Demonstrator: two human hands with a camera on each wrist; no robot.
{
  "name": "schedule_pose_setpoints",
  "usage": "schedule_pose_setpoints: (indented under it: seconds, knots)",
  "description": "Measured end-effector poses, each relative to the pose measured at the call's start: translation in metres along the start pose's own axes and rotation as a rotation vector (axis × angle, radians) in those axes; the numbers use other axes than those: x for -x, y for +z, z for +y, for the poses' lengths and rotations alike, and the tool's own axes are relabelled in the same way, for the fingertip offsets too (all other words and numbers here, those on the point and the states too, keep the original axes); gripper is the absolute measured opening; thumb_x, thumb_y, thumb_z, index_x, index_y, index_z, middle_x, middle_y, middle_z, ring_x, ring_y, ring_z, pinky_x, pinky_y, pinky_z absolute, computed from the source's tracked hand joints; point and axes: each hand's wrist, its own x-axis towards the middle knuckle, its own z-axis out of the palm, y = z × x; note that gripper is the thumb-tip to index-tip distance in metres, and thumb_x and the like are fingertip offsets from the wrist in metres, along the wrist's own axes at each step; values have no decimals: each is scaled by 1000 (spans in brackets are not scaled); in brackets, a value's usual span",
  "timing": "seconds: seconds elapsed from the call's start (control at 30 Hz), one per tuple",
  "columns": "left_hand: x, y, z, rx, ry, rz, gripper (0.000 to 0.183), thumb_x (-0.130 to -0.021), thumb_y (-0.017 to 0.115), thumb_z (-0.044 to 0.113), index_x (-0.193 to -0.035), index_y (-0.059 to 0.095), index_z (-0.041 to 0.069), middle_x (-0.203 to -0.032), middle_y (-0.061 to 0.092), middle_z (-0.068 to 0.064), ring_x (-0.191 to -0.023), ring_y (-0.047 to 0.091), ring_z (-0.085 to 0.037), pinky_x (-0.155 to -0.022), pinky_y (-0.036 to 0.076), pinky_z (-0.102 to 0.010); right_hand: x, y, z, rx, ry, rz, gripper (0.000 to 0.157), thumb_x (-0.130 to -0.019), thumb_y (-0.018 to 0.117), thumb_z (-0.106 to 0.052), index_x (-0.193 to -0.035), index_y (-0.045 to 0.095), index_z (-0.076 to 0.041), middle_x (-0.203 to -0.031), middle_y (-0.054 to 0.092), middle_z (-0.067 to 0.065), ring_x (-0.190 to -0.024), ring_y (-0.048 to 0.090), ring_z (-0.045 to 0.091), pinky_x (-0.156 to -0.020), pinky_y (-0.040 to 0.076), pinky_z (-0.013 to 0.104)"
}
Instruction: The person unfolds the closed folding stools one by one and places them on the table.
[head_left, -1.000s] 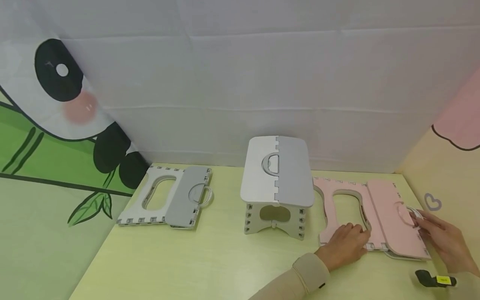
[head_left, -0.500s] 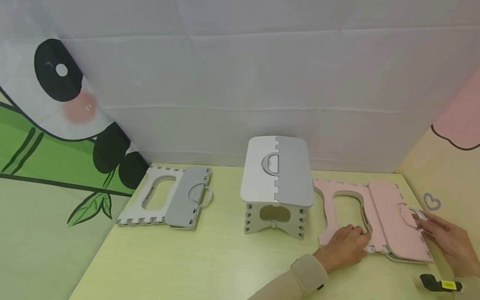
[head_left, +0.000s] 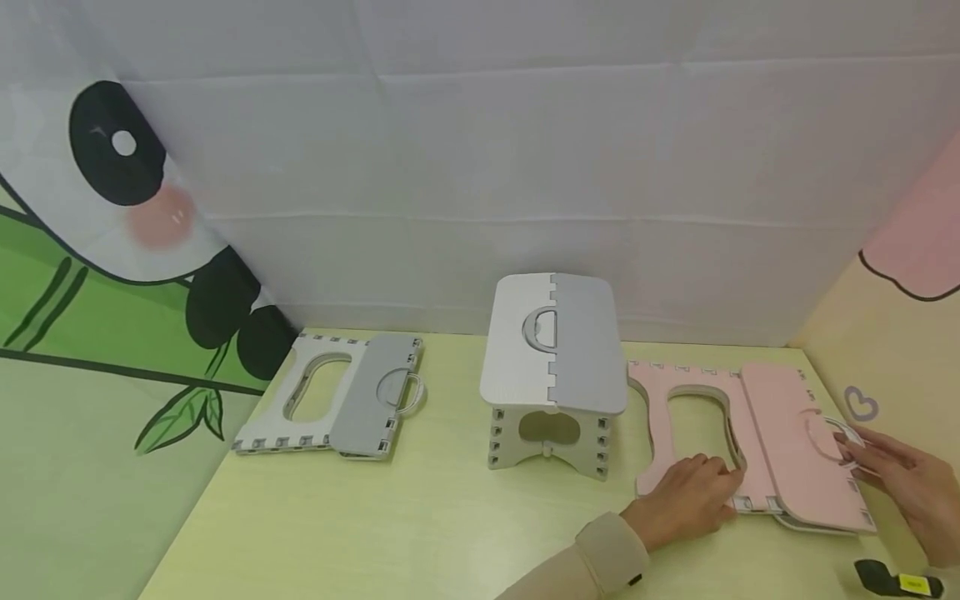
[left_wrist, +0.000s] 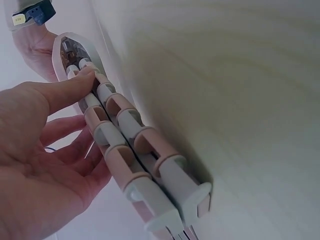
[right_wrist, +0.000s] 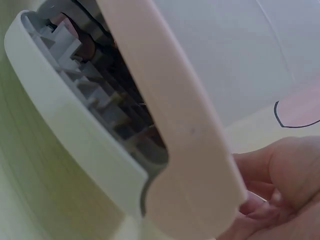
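Note:
A folded pink step stool (head_left: 810,450) lies flat at the table's right side, its pink seat panel toward the right. My left hand (head_left: 686,500) grips its near edge. In the left wrist view, the thumb presses the hinged pink-and-white edge (left_wrist: 120,120), with the fingers curled on the other face. On the right, my right hand (head_left: 907,487) holds the white carry handle (head_left: 846,427) that sticks out of the seat panel. In the right wrist view, a dark gap shows between the pink panel (right_wrist: 185,130) and the white panel (right_wrist: 75,130); the right fingertips are hidden behind the stool.
An unfolded white-and-grey step stool (head_left: 588,342) stands on the table (head_left: 420,517) left of the pink one. Farther left lies a folded white-and-grey stool (head_left: 375,392). A pale cloth wall (head_left: 450,167) rises behind the table, and a cream wall (head_left: 900,358) borders its right side.
The pink stool has slid slightly right and toward me, and its seat panel's right end sits a little farther out. My right hand has moved right with the handle; the left keeps its grip.

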Motion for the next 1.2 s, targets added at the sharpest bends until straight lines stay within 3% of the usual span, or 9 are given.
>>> schedule_pose_setpoints:
  seconds: [0.13,0.23,0.43,0.7,0.87,1.2]
  knots:
    - [3,-2,0,17,22,5,49,-102,63,42,-147,56,24,-128,61,13,-102,54,1,-81,42,-7,6,1,-2,-31,-70,-19,38,-105,60,-10,-102,67,-47,-96,71,-27,-79,67,-4,-66,56,14]
    - [5,-4,0,21,29,0,50,-103,63,43,-148,54,24,-130,60,13,-103,54,2,-82,42,-7,9,4,-6,-89,-78,2,40,-104,61,-8,-102,69,-46,-94,72,-25,-77,67,-2,-66,56,14]
    - [8,-5,-1,20,58,21,52,-102,63,44,-149,54,23,-128,61,13,-101,54,3,-80,41,-6,18,4,-11,-203,-156,5,45,-102,59,4,-102,77,-38,-91,76,-18,-73,71,1,-63,57,15]
    - [13,-6,-1,3,101,56,55,-102,62,45,-150,52,20,-124,62,12,-97,55,3,-78,40,-4,22,-1,-13,-159,-217,17,47,-100,60,7,-103,78,-36,-89,76,-17,-73,72,0,-61,57,16]
    - [16,-7,0,-11,113,68,58,-102,61,46,-152,51,19,-125,62,12,-102,57,3,-83,42,-4,23,-8,-11,-121,-260,-32,47,-102,57,7,-108,76,-36,-96,76,-18,-77,72,0,-62,57,16]
    - [22,-11,0,-21,164,154,58,-100,64,45,-149,53,15,-120,64,11,-96,56,4,-79,41,-3,17,-16,-10,-221,-485,-196,45,-103,52,10,-127,72,-22,-114,74,-11,-89,74,2,-70,58,14]
